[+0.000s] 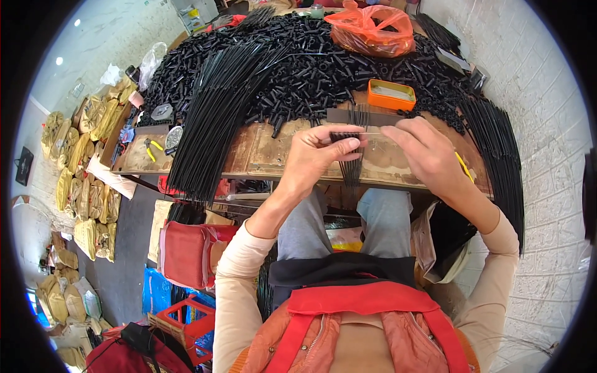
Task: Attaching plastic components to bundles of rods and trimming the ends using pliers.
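Observation:
Above the table's front edge, my left hand (314, 155) is closed on a row of small black pieces (346, 136), thumb below and fingers above. My right hand (428, 152), its fingers pinched together just to the right, holds a thin pale wire or needle (372, 133) that reaches toward that row. Whether the tip enters a piece is too small to tell. A small bundle of thin black rods (352, 175) lies under my left hand and sticks out past the table edge.
Black tubular parts (305, 81) are heaped across the wooden table (264, 146). Long black rods (208, 124) lie at the left, more (494, 137) at the right. An orange box (390, 94), a red plastic bag (371, 31) and yellow-handled pliers (152, 148) rest there. Sacks (81, 186) stand at the left.

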Demonstrator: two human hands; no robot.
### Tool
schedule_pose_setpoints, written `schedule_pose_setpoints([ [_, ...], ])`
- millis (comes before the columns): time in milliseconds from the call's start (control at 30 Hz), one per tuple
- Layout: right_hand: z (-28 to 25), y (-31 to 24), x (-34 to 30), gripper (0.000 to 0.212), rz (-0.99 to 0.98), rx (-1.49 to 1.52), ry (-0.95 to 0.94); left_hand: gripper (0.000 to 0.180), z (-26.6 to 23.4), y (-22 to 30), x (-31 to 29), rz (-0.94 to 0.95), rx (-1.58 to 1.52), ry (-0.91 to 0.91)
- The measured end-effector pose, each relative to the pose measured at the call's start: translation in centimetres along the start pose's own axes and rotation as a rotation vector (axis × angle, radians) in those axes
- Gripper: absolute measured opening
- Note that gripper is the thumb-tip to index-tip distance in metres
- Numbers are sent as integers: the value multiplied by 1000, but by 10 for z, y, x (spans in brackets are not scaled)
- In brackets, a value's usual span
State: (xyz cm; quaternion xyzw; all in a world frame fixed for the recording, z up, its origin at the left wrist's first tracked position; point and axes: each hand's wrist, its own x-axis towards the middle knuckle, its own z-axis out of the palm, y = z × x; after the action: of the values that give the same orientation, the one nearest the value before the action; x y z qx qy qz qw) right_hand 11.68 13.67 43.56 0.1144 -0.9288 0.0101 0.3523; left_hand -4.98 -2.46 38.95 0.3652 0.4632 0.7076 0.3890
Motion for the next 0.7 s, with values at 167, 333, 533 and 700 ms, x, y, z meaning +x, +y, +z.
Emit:
schedule_pose_setpoints([
  [167,5,2,-3,40,-13,74,-27,23,-2,-1,0,-6,26,15],
  [333,-1,2,2,42,-40,-33,-27,24,-1,-4,3,13,4,-10],
  [533,11,3,-2,49,-5,55,-30,25,-1,-2,1,-2,-10,-4],
  [700,4,-4,6,51,-49,19,-64,25,3,-1,-1,-30,76,-27],
])
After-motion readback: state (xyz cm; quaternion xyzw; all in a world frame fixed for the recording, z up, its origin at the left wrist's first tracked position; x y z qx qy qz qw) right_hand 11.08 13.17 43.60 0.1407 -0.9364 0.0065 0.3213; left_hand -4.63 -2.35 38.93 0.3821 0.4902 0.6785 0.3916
